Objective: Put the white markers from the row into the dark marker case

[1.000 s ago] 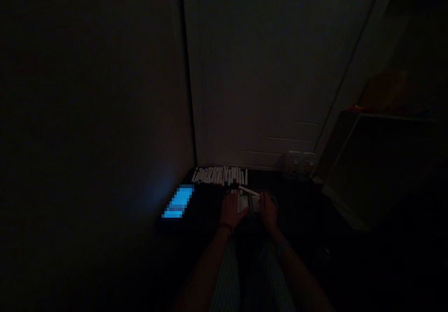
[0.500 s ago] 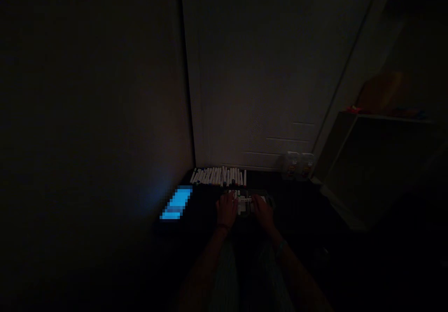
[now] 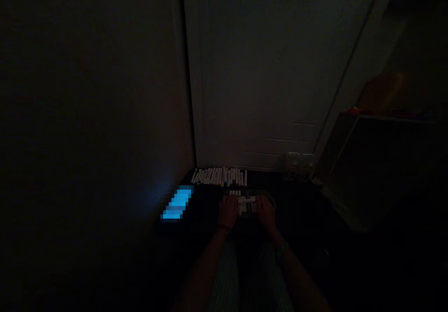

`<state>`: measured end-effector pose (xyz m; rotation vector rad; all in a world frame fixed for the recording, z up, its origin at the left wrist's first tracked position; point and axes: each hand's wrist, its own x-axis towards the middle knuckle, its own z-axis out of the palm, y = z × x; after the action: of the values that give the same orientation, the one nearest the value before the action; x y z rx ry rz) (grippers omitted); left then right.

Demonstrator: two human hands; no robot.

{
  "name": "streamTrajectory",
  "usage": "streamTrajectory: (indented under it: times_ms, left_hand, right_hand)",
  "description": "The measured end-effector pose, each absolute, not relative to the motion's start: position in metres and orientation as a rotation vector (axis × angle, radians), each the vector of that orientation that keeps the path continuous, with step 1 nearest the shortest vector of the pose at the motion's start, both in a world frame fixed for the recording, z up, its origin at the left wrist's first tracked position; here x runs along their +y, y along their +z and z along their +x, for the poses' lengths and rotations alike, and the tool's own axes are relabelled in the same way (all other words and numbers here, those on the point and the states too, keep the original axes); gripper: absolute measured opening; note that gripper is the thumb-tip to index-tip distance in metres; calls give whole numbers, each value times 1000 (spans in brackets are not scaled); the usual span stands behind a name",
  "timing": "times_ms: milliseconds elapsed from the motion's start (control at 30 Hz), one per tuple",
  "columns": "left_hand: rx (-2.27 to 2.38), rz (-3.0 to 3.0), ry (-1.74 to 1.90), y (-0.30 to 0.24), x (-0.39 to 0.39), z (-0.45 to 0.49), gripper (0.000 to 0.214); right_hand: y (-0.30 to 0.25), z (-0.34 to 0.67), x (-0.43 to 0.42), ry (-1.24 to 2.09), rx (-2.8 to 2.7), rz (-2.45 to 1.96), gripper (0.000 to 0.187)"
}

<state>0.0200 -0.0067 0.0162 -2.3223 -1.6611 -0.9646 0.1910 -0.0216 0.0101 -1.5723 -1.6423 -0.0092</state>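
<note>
R hand (image 3: 266, 211) grips white marker (image 3: 248, 201) by its right end, marker lying crosswise above clear case (image 3: 263, 192) on dark surface (image 3: 297, 202). L hand (image 3: 228, 211) at marker's left end; too dim to tell if gripping. Row of markers (image 3: 220, 176) on far side, blue-lit screen (image 3: 178, 203) well left.

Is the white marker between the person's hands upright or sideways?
Sideways: the white marker runs nearly level, crosswise between the left hand and the right hand.
</note>
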Motion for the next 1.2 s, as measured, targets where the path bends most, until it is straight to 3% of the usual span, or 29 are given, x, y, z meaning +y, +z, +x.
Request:
streamTrajectory:
  times_ms: [467,1200]
  left_hand:
    - [-1593,-2383,-1022,19,-10,19,29]
    - [-1661,-2342,-928,14,-4,17,29]
  right_hand:
    - [-5,195,-13,17,-1569,-1634,46]
    - [4,193,-19,120,-1579,-1624,43]
